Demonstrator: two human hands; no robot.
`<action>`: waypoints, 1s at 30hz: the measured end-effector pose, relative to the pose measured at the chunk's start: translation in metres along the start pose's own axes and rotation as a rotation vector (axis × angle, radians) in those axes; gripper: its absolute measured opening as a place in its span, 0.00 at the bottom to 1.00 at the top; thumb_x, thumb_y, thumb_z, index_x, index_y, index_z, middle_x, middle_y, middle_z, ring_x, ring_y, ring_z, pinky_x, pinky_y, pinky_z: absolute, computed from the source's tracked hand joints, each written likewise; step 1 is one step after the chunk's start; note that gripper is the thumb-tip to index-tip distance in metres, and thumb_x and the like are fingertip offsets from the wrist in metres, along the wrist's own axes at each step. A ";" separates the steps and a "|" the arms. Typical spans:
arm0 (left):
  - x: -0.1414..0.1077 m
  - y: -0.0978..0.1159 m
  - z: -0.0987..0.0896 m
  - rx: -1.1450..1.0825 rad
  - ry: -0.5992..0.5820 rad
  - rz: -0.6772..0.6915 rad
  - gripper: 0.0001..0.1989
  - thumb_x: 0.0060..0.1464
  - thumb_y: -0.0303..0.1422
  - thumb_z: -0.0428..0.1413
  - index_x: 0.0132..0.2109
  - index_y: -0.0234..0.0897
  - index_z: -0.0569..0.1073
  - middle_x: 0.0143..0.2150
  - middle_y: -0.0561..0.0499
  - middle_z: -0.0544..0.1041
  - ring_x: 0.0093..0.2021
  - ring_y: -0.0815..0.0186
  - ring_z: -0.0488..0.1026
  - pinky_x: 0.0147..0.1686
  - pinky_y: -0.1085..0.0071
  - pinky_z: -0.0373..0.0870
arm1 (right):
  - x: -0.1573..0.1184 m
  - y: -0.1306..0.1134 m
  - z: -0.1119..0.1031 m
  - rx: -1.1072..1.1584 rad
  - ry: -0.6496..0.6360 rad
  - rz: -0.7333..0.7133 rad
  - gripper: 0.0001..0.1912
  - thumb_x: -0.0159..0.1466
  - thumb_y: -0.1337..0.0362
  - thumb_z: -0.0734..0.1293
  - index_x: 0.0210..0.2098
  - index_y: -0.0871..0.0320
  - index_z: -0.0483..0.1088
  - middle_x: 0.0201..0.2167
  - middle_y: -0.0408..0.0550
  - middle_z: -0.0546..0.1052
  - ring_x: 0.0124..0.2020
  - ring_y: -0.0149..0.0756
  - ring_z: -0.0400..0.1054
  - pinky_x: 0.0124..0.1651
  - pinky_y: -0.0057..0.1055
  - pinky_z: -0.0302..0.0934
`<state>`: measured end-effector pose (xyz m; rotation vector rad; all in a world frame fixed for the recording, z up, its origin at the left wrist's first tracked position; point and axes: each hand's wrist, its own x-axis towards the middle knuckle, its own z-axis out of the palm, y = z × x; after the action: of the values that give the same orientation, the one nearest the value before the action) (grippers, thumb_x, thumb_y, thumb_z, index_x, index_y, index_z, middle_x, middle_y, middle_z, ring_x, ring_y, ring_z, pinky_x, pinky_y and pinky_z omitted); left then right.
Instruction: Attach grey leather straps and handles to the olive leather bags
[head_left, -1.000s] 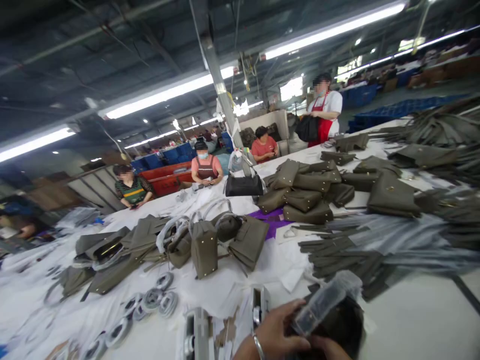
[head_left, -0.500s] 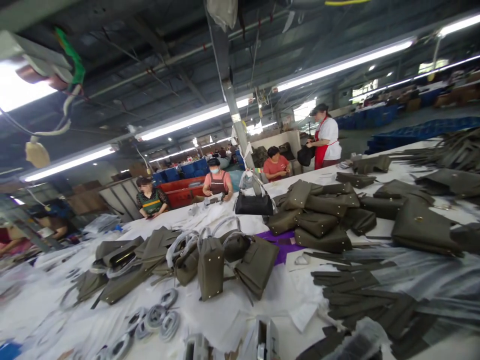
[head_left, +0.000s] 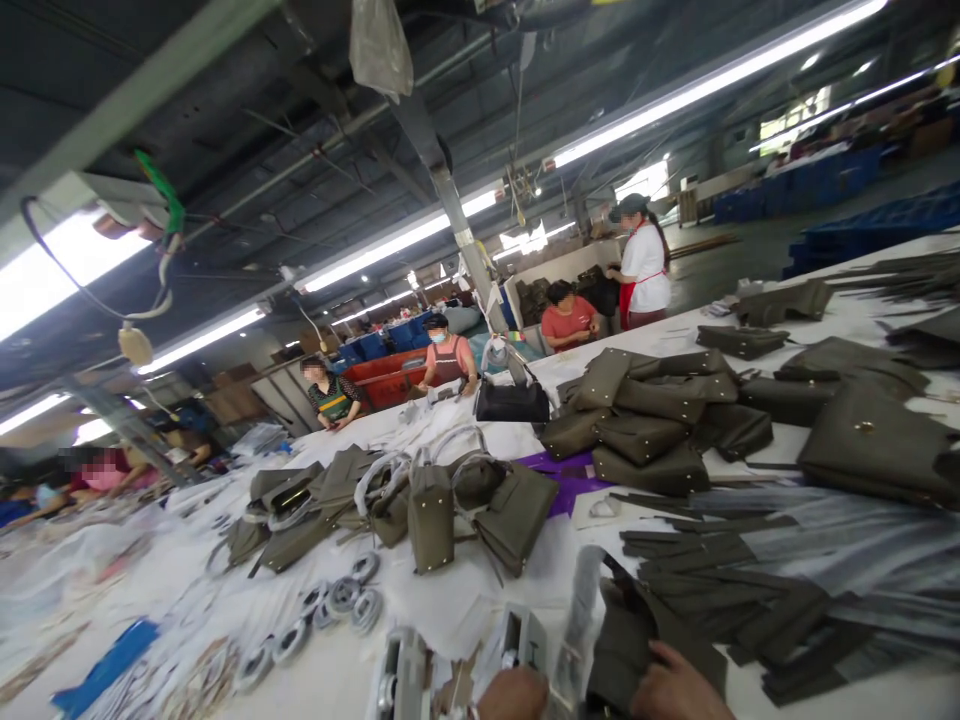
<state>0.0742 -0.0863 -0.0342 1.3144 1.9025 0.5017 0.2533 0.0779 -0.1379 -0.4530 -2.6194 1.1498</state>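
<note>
My right hand [head_left: 681,688] grips a dark olive handbag [head_left: 621,645] at the bottom edge, fingers bent against its side. A handle wrapped in clear plastic [head_left: 581,620] stands up at the bag's left. My left hand [head_left: 516,694] is low in the frame, just below a grey metal device [head_left: 523,636] and left of the bag; its fingers are hidden. A second grey device [head_left: 401,670] stands further left. Beyond lie finished-looking olive bags, among them an upright one [head_left: 431,520] and a flat-sided one [head_left: 516,515].
Coiled grey straps [head_left: 345,597] and a blue sheet [head_left: 109,665] lie on the white table at left. Olive strips [head_left: 720,550] and a bag pile [head_left: 652,420] fill the right. A black bag [head_left: 513,402] sits near a post. Several co-workers, one in a red apron [head_left: 645,270], are across the table.
Both my hands have come into view at the bottom, along with the olive handbag in the right one. The view has shifted, and the standing co-worker has turned away.
</note>
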 end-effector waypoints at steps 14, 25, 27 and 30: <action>0.043 0.047 0.029 -0.011 0.600 -0.145 0.22 0.45 0.49 0.58 0.33 0.31 0.74 0.28 0.45 0.77 0.28 0.62 0.72 0.30 0.68 0.66 | -0.023 0.043 -0.057 -0.056 0.473 0.313 0.15 0.65 0.65 0.57 0.47 0.57 0.71 0.45 0.51 0.76 0.46 0.38 0.69 0.49 0.34 0.61; 0.056 0.018 -0.030 -0.329 0.817 -0.202 0.25 0.43 0.50 0.58 0.37 0.30 0.75 0.30 0.49 0.78 0.33 0.63 0.74 0.34 0.71 0.67 | 0.000 0.067 0.028 -0.130 0.245 0.504 0.19 0.63 0.69 0.60 0.53 0.58 0.66 0.53 0.54 0.69 0.55 0.43 0.60 0.55 0.34 0.55; 0.053 0.016 -0.027 -0.406 0.818 -0.227 0.25 0.43 0.50 0.59 0.36 0.30 0.75 0.27 0.50 0.78 0.32 0.64 0.73 0.34 0.71 0.67 | 0.020 0.073 0.027 -0.132 0.217 0.528 0.19 0.62 0.70 0.61 0.52 0.60 0.66 0.53 0.58 0.69 0.56 0.46 0.57 0.56 0.37 0.53; 0.051 0.017 -0.012 -0.441 0.755 -0.226 0.24 0.43 0.50 0.59 0.32 0.30 0.76 0.23 0.52 0.76 0.30 0.64 0.72 0.33 0.71 0.67 | 0.041 0.085 0.025 -0.100 0.152 0.576 0.13 0.61 0.71 0.61 0.44 0.63 0.70 0.47 0.62 0.71 0.54 0.49 0.59 0.52 0.39 0.55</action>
<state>0.0659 -0.0317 -0.0338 0.6413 2.2980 1.3469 0.2225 0.1315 -0.2140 -1.3228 -2.4851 1.0725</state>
